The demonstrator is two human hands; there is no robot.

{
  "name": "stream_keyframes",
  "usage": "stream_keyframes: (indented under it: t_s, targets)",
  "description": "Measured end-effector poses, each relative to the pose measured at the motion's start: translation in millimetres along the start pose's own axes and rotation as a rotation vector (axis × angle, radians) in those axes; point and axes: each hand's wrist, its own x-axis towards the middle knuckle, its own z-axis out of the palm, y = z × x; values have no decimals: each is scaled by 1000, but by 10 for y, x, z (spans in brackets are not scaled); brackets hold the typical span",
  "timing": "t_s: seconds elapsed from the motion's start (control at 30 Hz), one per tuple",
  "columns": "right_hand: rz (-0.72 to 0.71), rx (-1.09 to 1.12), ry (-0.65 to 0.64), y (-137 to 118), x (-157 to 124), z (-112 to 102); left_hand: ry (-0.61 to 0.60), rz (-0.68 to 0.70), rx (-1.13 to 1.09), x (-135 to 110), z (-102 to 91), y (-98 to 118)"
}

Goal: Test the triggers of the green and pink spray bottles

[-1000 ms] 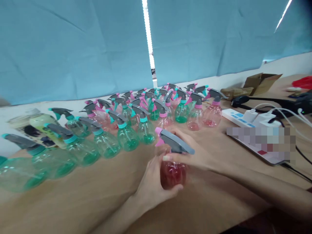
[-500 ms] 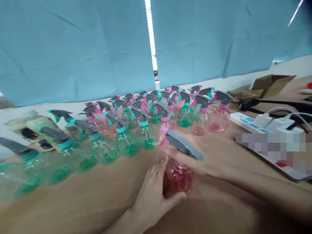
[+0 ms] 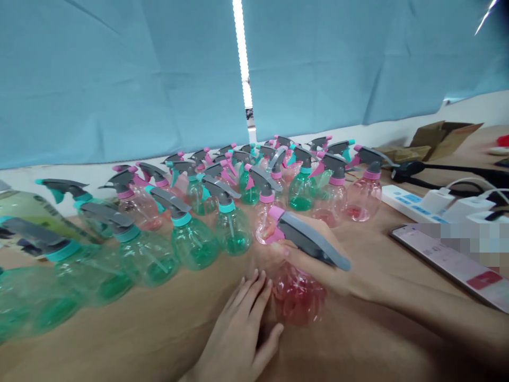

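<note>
A round pink spray bottle (image 3: 299, 297) with a grey and pink trigger head stands in front of me, reddish liquid inside. Around its neck, just under the head, the fingers of my right hand (image 3: 324, 254) are closed. My left hand (image 3: 242, 318) lies to the left of the bottle with its fingers stretched out, its palm low near the table; nothing is in it. A clear pink bottle (image 3: 265, 215) and a green spray bottle (image 3: 234, 231) stand just beyond my hands. The right hand partly hides the neck of the held bottle.
Rows of green and pink spray bottles fill the back and left; a green bottle (image 3: 194, 246) is among them. To the right lie a phone (image 3: 449, 265), a white power strip (image 3: 409, 204) with plugs, and an open cardboard box (image 3: 447, 140). Blue sheeting (image 3: 119, 79) hangs behind.
My left hand has come away from the bottle's side, moving slightly left and down. My right hand keeps hold of the neck, shifted a little right in view. The camera view has shifted slightly.
</note>
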Motion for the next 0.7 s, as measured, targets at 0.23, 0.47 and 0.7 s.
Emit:
stream_keyframes:
  t_s: [0.23, 0.47, 0.7]
  targets:
    - [-70, 192, 21, -31, 24, 14, 18, 33, -12, -20, -13, -25]
    - [-25, 147, -17, -5, 18, 27, 23, 22, -39, -13, -7, -22]
    - [-45, 237, -45, -27, 33, -15, 5, 31, -24, -29, 8, -32]
